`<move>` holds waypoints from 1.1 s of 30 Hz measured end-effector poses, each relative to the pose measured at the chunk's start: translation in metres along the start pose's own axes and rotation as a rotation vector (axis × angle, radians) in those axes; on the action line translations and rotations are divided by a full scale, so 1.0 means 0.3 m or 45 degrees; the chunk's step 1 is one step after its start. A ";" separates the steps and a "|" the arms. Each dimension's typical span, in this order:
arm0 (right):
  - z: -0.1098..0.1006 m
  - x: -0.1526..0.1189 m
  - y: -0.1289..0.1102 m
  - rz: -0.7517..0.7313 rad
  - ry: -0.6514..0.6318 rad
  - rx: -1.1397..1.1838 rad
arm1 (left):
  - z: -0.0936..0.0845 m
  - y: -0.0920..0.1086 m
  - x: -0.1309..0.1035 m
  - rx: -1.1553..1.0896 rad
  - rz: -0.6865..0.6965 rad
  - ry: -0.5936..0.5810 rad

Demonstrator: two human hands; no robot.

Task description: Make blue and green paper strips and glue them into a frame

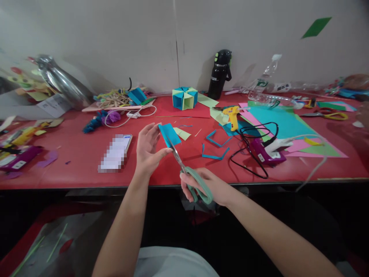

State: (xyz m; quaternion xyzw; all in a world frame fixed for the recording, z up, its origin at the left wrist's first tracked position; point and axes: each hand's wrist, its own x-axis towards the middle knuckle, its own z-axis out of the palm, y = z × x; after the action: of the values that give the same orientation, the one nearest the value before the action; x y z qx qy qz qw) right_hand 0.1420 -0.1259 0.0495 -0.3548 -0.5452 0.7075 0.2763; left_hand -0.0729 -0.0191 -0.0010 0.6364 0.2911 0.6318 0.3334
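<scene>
"So, biggest first?"

"Red table (72, 150), spreading beneath and all around a faceted paper block in blue and pale green (185, 99). Right of the block and nearer: loose pile of large turquoise, pink and green paper sheets (284, 125). As for the block itself: standing upright, joined up, seemingly complete."

"And the hands?"

"Both nearer than the block. Bare left hand (145, 150), off to its left: half curled, pinching with thumb and fingertips. Bare right hand (213, 182), slightly to its right: wrapped around handles."

"Holding what?"

"In the right, metal scissors with mint-green handles (188, 172). In the left, a small, four-sided, bright blue paper piece (173, 132), nearer than the block and just left of it, with scissor blades at its near edge. Gap between blades: too small to judge."

"How far along?"

"Cutting under way, by the look of it, but unfinished. Done already, probably: two narrow, bent blue paper strips (213, 157), nearer than the block and to its right. Likewise a thin, pale paper sliver (198, 132), likely an offcut."

"And left?"

"Most of the piece, apparently uncut. Anything beyond: impossible to tell."
</scene>
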 end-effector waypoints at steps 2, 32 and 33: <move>0.003 0.002 0.003 0.001 0.015 0.005 | -0.002 0.000 0.001 0.009 -0.008 -0.013; 0.028 0.017 0.056 0.003 0.119 0.083 | 0.000 -0.010 -0.004 0.023 0.024 -0.030; 0.028 0.018 0.059 0.004 0.124 0.088 | 0.000 -0.009 -0.004 0.020 0.024 -0.029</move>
State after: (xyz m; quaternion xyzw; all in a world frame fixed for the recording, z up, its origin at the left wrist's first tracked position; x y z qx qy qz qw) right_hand 0.1319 -0.1312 0.0326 -0.3799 -0.5058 0.7083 0.3132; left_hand -0.0727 -0.0184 -0.0039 0.6487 0.2862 0.6254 0.3258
